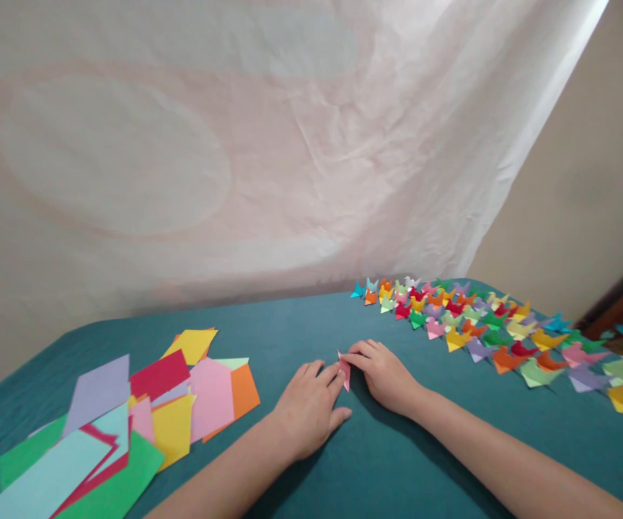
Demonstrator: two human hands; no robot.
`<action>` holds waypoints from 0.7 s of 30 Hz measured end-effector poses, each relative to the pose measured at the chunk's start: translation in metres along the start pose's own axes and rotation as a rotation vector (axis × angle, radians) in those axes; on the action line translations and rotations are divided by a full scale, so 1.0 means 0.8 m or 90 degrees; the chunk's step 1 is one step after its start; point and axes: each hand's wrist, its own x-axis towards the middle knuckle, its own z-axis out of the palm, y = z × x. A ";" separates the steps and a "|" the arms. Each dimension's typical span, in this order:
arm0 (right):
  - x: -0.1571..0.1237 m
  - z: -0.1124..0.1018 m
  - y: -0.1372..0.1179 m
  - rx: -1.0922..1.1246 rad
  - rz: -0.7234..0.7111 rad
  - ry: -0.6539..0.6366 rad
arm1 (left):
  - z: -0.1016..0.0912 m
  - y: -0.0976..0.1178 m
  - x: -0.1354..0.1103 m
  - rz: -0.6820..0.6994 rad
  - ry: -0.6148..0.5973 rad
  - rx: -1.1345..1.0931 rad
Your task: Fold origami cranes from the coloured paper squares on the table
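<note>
A small pink folded paper piece (345, 371) stands on the teal cloth between my two hands. My left hand (311, 407) lies knuckles up on the cloth, its fingertips pressed against the pink piece from the left. From the right, my right hand (384, 375) pinches the same piece with curled fingers. Most of the paper is hidden by the fingers.
A loose pile of flat coloured paper sheets (143, 414) lies at the left on the teal-covered table (398, 461). Several small folded paper figures (479, 324) in many colours are lined up at the right back. A pale cloth backdrop (208, 144) hangs behind.
</note>
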 end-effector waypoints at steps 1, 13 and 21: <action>-0.001 0.000 0.000 0.011 -0.002 0.006 | -0.001 0.000 0.001 0.005 0.001 -0.001; -0.005 -0.011 -0.008 0.075 -0.018 0.017 | 0.023 -0.039 0.017 0.057 0.096 -0.152; -0.004 -0.014 -0.008 0.092 -0.010 0.016 | 0.030 -0.046 0.022 0.006 0.124 -0.232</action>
